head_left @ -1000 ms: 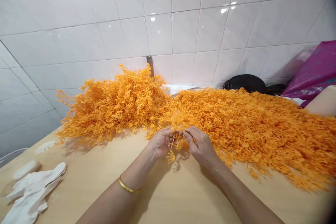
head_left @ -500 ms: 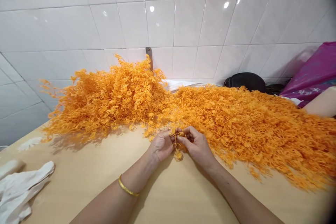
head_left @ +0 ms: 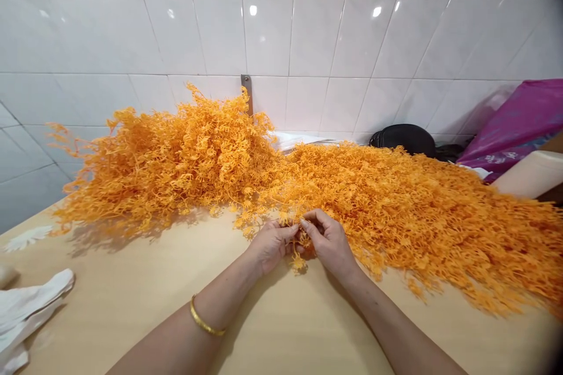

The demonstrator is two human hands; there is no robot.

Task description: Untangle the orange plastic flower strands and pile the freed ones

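Note:
Between my two hands is a small orange artificial flower sprig (head_left: 298, 262), one blossom of it hanging below my fingers near the tabletop. My left hand (head_left: 273, 246) is closed in a pinch on the sprig, thumb pointing right. My right hand (head_left: 329, 245) grips the same sprig from the other side, thumb and index finger pressed together close to the left thumb. Part of the stem is hidden by the fingers. Just beyond them spreads a long heap of matching orange sprigs (head_left: 396, 205), touching a taller bushy pile (head_left: 176, 170) on the left.
A pale wooden table (head_left: 176, 293) backs onto a white tiled wall (head_left: 316, 35). White gloves or cloth (head_left: 35, 304) lie at the left, near a white flat piece (head_left: 29, 238). Behind the heap are a black case (head_left: 404, 139), a purple bag (head_left: 514, 123) and a cream roll (head_left: 534, 174).
My left thumb has come across to the right, and the left hand has turned from palm-up into a pinch on the sprig. The whole view has shifted slightly.

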